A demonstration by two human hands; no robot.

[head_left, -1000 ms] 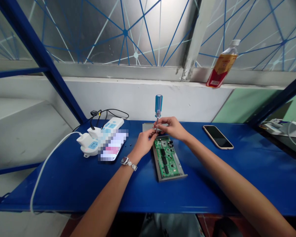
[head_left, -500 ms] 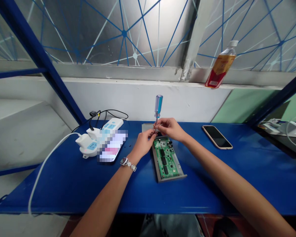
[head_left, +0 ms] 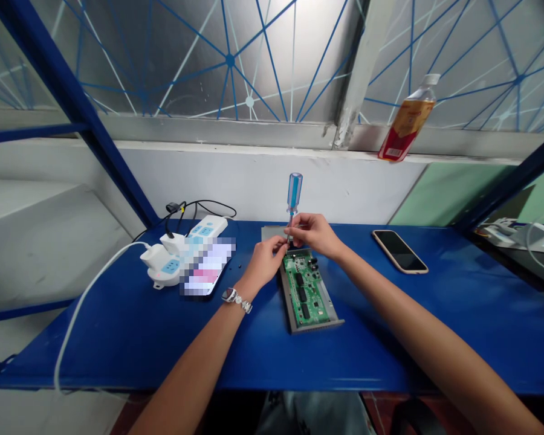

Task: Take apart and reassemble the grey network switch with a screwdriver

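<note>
Bright daylight glares through the frosted window panes point(head_left: 294, 60) overhead, soft shadows lie across the blue desk point(head_left: 118, 344), and the frame's edges bow with wide-angle distortion.

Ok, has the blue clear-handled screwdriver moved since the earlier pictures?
Yes, slightly: the blue clear-handled screwdriver now leans further right, judged against the green circuit board.

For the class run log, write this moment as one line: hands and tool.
left hand: touching screwdriver shaft | right hand: pinching shaft, screwdriver upright | nearby: green circuit board in grey chassis
</note>
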